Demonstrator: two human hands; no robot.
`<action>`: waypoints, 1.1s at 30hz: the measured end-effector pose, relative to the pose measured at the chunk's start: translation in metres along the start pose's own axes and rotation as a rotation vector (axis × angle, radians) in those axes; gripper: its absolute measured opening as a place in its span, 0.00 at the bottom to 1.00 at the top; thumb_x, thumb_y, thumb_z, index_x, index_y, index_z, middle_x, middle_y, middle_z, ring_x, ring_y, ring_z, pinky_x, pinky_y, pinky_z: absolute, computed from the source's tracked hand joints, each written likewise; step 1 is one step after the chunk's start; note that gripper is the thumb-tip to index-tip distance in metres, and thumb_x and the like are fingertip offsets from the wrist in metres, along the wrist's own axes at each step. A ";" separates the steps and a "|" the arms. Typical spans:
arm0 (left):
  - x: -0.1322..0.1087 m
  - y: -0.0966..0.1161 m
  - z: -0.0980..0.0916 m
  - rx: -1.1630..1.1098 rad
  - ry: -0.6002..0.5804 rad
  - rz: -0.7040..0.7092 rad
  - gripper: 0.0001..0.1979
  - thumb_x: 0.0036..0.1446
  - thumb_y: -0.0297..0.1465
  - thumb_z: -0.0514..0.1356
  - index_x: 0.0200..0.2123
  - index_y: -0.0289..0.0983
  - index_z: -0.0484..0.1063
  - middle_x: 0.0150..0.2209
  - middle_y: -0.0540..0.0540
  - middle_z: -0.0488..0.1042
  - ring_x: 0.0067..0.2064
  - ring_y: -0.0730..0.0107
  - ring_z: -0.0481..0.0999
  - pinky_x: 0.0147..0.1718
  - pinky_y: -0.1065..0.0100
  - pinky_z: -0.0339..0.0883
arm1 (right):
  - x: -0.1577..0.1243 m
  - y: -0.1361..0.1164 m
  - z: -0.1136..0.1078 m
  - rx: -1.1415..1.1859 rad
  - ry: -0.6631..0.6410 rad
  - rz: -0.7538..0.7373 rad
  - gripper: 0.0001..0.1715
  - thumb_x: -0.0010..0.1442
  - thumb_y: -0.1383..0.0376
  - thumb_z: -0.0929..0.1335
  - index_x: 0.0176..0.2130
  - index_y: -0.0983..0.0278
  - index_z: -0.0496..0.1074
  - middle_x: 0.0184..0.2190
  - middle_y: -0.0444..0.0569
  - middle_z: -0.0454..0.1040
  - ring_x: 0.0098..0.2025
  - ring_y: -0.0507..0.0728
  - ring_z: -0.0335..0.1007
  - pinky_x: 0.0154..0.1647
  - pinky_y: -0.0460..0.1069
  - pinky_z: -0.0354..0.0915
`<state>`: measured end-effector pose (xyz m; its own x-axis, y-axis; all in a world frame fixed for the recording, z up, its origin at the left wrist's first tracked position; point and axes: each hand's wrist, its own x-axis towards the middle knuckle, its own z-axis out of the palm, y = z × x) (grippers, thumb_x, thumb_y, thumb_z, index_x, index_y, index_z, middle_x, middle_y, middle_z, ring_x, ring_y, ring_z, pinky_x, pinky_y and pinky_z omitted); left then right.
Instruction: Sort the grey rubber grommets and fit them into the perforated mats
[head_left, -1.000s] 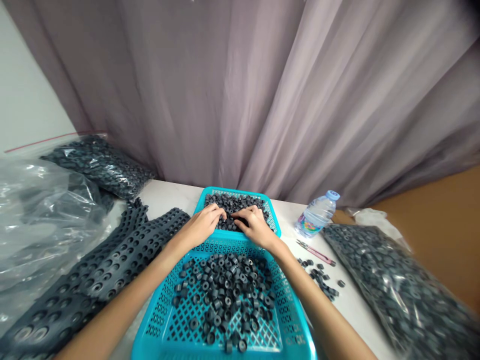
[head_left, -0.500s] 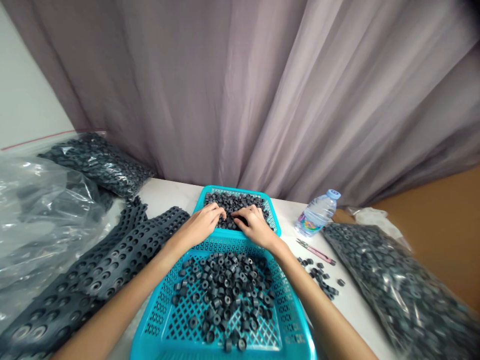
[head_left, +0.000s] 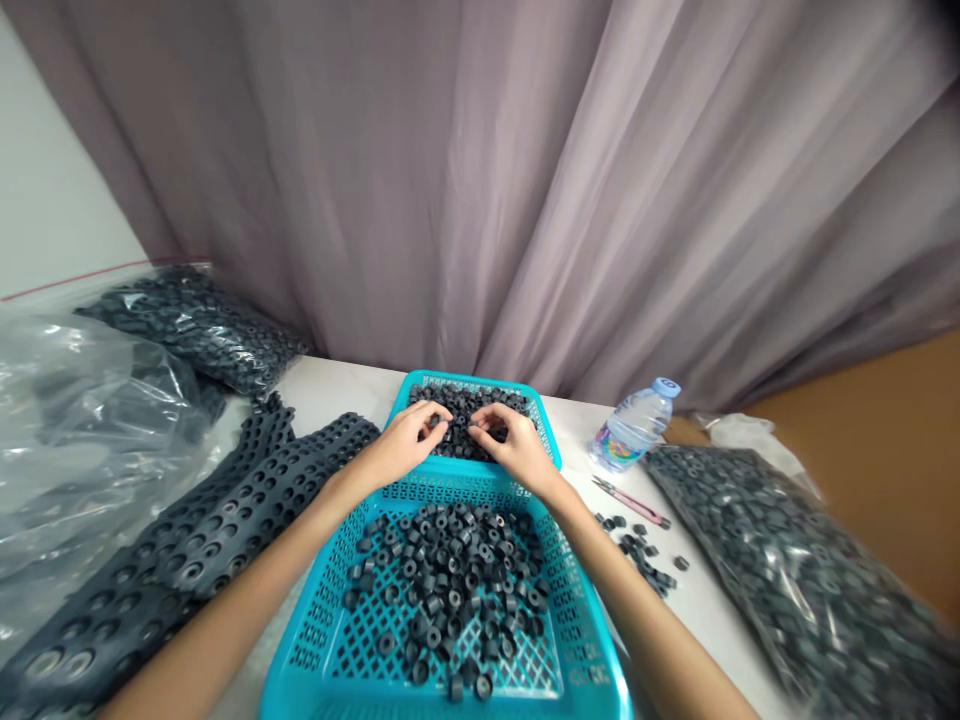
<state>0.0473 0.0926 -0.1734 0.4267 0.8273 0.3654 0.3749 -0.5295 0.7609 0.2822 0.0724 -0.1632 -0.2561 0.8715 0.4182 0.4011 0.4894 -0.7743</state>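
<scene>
Reaching over the near basket (head_left: pixel 330 620), both hands work in the far basket (head_left: pixel 546 428) of small dark rubber rings (head_left: pixel 457 405). The left hand (head_left: pixel 401 442) and right hand (head_left: pixel 514 447) curl fingertips toward each other, pinching at rings between them; whether either truly holds one I cannot tell. Forearms pass low over the near basket's loose rings, so a dropped wrist could scatter them onto the bench (head_left: pixel 701 610), where stray rings (head_left: pixel 637 550) already lie beside the clippers (head_left: pixel 630 503).

Left hand (head_left: pixel 405 445): fingers curled on rings in far basket (head_left: pixel 546 432)
Right hand (head_left: pixel 514 445): same pile, fingertips pinching
Near basket (head_left: pixel 315 630): loose rings inside
</scene>
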 end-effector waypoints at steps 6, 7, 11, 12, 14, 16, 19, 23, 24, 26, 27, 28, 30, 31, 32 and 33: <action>-0.003 0.010 -0.008 -0.268 -0.070 -0.051 0.14 0.67 0.41 0.61 0.48 0.37 0.74 0.38 0.46 0.76 0.40 0.65 0.76 0.43 0.64 0.70 | 0.001 -0.011 0.003 0.291 -0.044 0.030 0.20 0.59 0.54 0.77 0.44 0.62 0.73 0.36 0.46 0.75 0.38 0.54 0.72 0.45 0.50 0.69; -0.004 0.010 -0.010 -0.313 -0.086 -0.066 0.15 0.67 0.41 0.62 0.48 0.37 0.74 0.37 0.46 0.76 0.38 0.65 0.76 0.42 0.64 0.71 | 0.000 -0.012 0.004 0.324 -0.054 0.039 0.19 0.59 0.54 0.77 0.43 0.62 0.73 0.36 0.45 0.75 0.38 0.54 0.71 0.44 0.50 0.68; -0.005 0.011 -0.016 -0.465 -0.130 -0.129 0.15 0.65 0.40 0.63 0.49 0.36 0.74 0.42 0.42 0.79 0.37 0.67 0.75 0.40 0.65 0.70 | -0.001 -0.015 0.007 0.412 -0.122 0.068 0.17 0.60 0.55 0.77 0.41 0.63 0.74 0.35 0.45 0.74 0.36 0.53 0.70 0.42 0.49 0.67; -0.005 0.012 -0.016 -0.499 -0.135 -0.145 0.15 0.65 0.39 0.63 0.49 0.35 0.74 0.43 0.42 0.79 0.37 0.67 0.75 0.40 0.65 0.70 | -0.001 -0.016 0.007 0.427 -0.136 0.072 0.17 0.60 0.56 0.77 0.41 0.63 0.74 0.36 0.45 0.74 0.36 0.53 0.70 0.42 0.49 0.67; -0.006 0.016 -0.014 -0.572 -0.143 -0.185 0.14 0.65 0.38 0.63 0.49 0.35 0.74 0.43 0.41 0.78 0.39 0.66 0.76 0.40 0.66 0.69 | -0.002 -0.018 0.006 0.453 -0.160 0.079 0.16 0.60 0.57 0.77 0.41 0.63 0.74 0.35 0.45 0.74 0.36 0.53 0.70 0.42 0.49 0.66; -0.008 0.022 -0.010 -0.657 -0.150 -0.242 0.13 0.65 0.36 0.61 0.50 0.35 0.73 0.43 0.41 0.76 0.41 0.65 0.76 0.40 0.66 0.68 | -0.002 -0.021 0.004 0.476 -0.184 0.089 0.15 0.61 0.57 0.76 0.41 0.63 0.74 0.35 0.45 0.74 0.36 0.53 0.70 0.42 0.49 0.66; -0.012 0.033 -0.001 -0.795 -0.173 -0.338 0.11 0.64 0.33 0.57 0.47 0.34 0.71 0.39 0.43 0.72 0.39 0.68 0.73 0.37 0.69 0.66 | -0.003 -0.025 0.002 0.508 -0.228 0.101 0.14 0.62 0.57 0.75 0.40 0.63 0.73 0.34 0.45 0.74 0.35 0.54 0.70 0.40 0.50 0.66; -0.014 0.044 0.007 -0.910 -0.210 -0.430 0.12 0.66 0.38 0.55 0.40 0.34 0.68 0.35 0.48 0.63 0.32 0.75 0.63 0.29 0.72 0.57 | -0.002 -0.027 0.000 0.531 -0.252 0.097 0.12 0.63 0.58 0.73 0.38 0.63 0.72 0.33 0.44 0.72 0.34 0.53 0.67 0.38 0.49 0.65; -0.015 0.046 0.007 -0.918 -0.210 -0.439 0.14 0.67 0.41 0.55 0.40 0.34 0.67 0.35 0.49 0.61 0.31 0.76 0.61 0.28 0.73 0.55 | -0.001 -0.027 -0.001 0.533 -0.256 0.094 0.12 0.64 0.58 0.73 0.38 0.64 0.72 0.34 0.45 0.72 0.35 0.53 0.67 0.38 0.49 0.65; -0.016 0.050 0.008 -0.912 -0.201 -0.442 0.16 0.66 0.44 0.60 0.40 0.35 0.67 0.35 0.51 0.59 0.30 0.77 0.58 0.27 0.73 0.52 | -0.001 -0.027 -0.001 0.532 -0.267 0.092 0.11 0.64 0.58 0.72 0.39 0.64 0.73 0.34 0.45 0.72 0.35 0.53 0.66 0.38 0.49 0.64; -0.017 0.052 0.008 -0.899 -0.196 -0.436 0.17 0.65 0.44 0.63 0.40 0.35 0.67 0.34 0.51 0.58 0.30 0.78 0.58 0.28 0.73 0.52 | 0.000 -0.027 -0.002 0.530 -0.273 0.092 0.12 0.65 0.58 0.72 0.39 0.64 0.73 0.34 0.45 0.72 0.35 0.53 0.66 0.38 0.49 0.64; -0.018 0.053 0.008 -0.880 -0.193 -0.427 0.18 0.63 0.43 0.65 0.41 0.35 0.67 0.34 0.52 0.58 0.30 0.78 0.57 0.28 0.73 0.52 | 0.000 -0.027 -0.002 0.528 -0.278 0.093 0.12 0.65 0.57 0.72 0.40 0.64 0.73 0.34 0.45 0.72 0.35 0.53 0.66 0.38 0.49 0.64; -0.019 0.055 0.008 -0.835 -0.183 -0.403 0.19 0.61 0.43 0.69 0.43 0.35 0.69 0.34 0.53 0.59 0.30 0.78 0.57 0.28 0.73 0.52 | 0.000 -0.027 -0.003 0.523 -0.286 0.095 0.12 0.66 0.57 0.71 0.40 0.64 0.73 0.35 0.45 0.72 0.34 0.53 0.66 0.38 0.49 0.63; -0.019 0.055 0.009 -0.814 -0.177 -0.390 0.20 0.60 0.43 0.70 0.43 0.35 0.69 0.33 0.53 0.60 0.30 0.79 0.57 0.28 0.73 0.51 | 0.000 -0.026 -0.003 0.523 -0.289 0.095 0.13 0.67 0.56 0.71 0.40 0.64 0.73 0.35 0.45 0.72 0.34 0.53 0.66 0.38 0.49 0.63; -0.019 0.055 0.009 -0.797 -0.170 -0.379 0.20 0.59 0.43 0.70 0.43 0.36 0.69 0.33 0.53 0.60 0.29 0.78 0.57 0.27 0.72 0.51 | -0.001 -0.026 -0.004 0.523 -0.291 0.094 0.13 0.67 0.56 0.71 0.41 0.64 0.73 0.35 0.45 0.72 0.34 0.53 0.66 0.38 0.49 0.63; -0.019 0.055 0.010 -0.788 -0.162 -0.370 0.20 0.59 0.44 0.70 0.42 0.36 0.69 0.31 0.54 0.60 0.29 0.78 0.58 0.27 0.72 0.51 | -0.001 -0.026 -0.004 0.526 -0.295 0.092 0.13 0.67 0.56 0.71 0.41 0.64 0.73 0.35 0.45 0.72 0.34 0.52 0.66 0.38 0.49 0.64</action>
<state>0.0682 0.0462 -0.1438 0.5244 0.8514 -0.0126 -0.1381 0.0996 0.9854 0.2753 0.0589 -0.1413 -0.5038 0.8275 0.2478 -0.0356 0.2668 -0.9631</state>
